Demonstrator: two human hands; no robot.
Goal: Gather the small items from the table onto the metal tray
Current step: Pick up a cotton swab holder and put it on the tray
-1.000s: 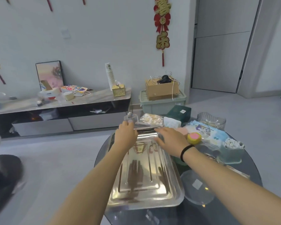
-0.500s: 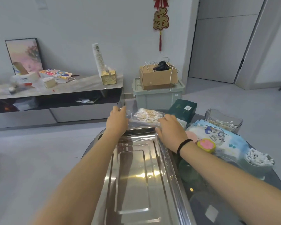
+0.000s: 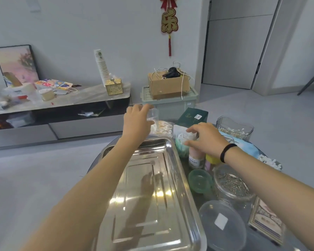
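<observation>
The empty metal tray [image 3: 152, 196] lies on the round glass table [image 3: 203, 198] in front of me. Beyond the tray's far edge, my left hand [image 3: 137, 123] is closed around a small clear container [image 3: 153, 115] and holds it just above the table. To the right of the tray's far corner, my right hand [image 3: 206, 138] pinches a clear bag of white and green sticks [image 3: 182, 143] between thumb and fingers. A flat packet of cotton swabs [image 3: 164, 126] lies between the two hands.
To the right of the tray stand a pink bottle [image 3: 195, 159], a green lid [image 3: 200, 181], a round clear jar of pins [image 3: 232, 184], a clear lid [image 3: 223, 222] and a card box [image 3: 266, 222]. Farther back are a dark green box [image 3: 192, 116] and a clear swab holder [image 3: 234, 127].
Both hands have left the tray's far rim. The left has risen and closed on the clear container, and the right has moved right onto the bag of sticks. The camera has tilted downward.
</observation>
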